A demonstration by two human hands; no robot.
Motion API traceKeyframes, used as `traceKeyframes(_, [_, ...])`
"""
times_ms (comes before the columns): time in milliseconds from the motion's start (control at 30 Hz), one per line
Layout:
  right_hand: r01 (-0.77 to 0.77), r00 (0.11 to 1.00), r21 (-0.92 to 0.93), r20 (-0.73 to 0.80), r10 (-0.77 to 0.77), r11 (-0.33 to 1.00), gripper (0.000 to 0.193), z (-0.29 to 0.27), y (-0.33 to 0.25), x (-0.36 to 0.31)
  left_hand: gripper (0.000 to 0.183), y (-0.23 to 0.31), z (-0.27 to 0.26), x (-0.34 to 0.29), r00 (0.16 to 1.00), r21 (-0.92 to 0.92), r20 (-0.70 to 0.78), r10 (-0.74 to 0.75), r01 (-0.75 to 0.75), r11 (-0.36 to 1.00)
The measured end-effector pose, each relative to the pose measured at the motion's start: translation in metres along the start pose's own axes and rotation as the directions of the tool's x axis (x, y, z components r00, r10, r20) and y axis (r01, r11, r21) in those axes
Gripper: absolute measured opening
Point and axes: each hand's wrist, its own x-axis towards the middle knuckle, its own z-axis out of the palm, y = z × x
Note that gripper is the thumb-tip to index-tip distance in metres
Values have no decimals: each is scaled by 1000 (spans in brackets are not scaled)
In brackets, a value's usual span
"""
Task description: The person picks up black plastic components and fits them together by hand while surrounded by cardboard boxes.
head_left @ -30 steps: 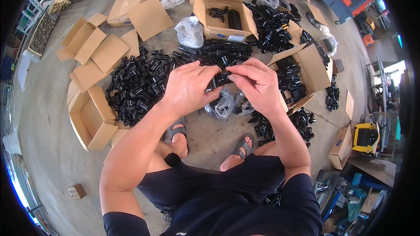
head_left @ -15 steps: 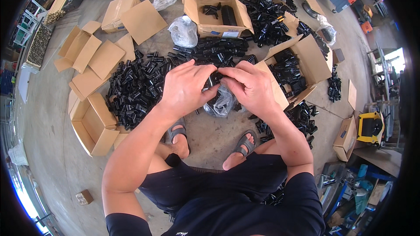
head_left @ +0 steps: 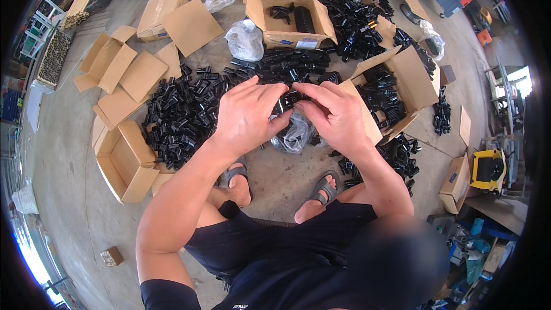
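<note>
In front of me, over the floor, a glossy black pipe fitting is held between both hands. My left hand pinches its left end with thumb and forefinger, the other fingers raised. On the right end, the fingertips and thumb of my right hand are closed. Parts of the fitting are hidden by the fingers. Below the hands lies a crumpled clear plastic bag with dark contents. A large heap of similar black fittings spreads to the left, and neatly laid fittings lie beyond the hands.
An open carton of fittings stands at right; another open carton is at the back. An opened box sits left, near flattened cardboard. More fittings lie back right. A blurred dark patch covers the lower right.
More of the black fitting shows between my fingers, and my hands sit slightly farther right in the picture. The whole view has shifted a little; both hands keep their hold.
</note>
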Motion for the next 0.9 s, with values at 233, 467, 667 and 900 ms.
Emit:
traceKeyframes(233, [225,974,-159,29,-223,961,26,-11,5,2,41,4,-1,2,997,-30,-5,-77,77,997])
traceKeyframes(467, [303,953,-262,61,-298,916,23,-14,2,0,40,11,2,1,988,-51,17,-152,153,987])
traceKeyframes(667, [202,979,-205,24,-201,958,13,-12,3,-2,41,21,2,8,999,6,25,-39,38,999])
traceKeyframes(900, [105,994,-97,36,-102,990,14,-18,6,-7,40,25,4,7,998,-6,26,-57,57,998])
